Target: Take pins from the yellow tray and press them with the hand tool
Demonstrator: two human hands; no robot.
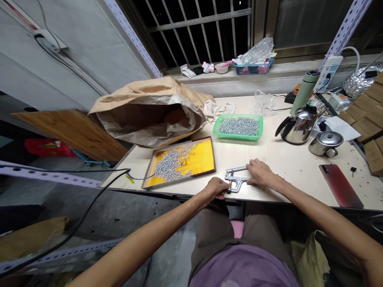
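Near the front edge of the table lie silver metal snap pliers (236, 184), jaws toward the left and handles toward the right. My right hand (259, 172) is closed round the handle ends, fingers over the upper handle. At the jaw end, my left hand (218, 187) is closed in a pinch. A tiny red spot shows by its fingertips, but what they hold is too small to make out. Left of the pliers, a shallow tray (206, 157) with a yellow bottom carries a heap of small silver metal pins (170, 165).
A green plastic basket (237, 137) of similar metal pieces stands behind the pliers. An open brown paper sack (149, 89) lies behind the tray. To the right are a steel kettle (299, 125), a lidded steel cup (325, 144), a green bottle (304, 91) and a red phone (340, 185).
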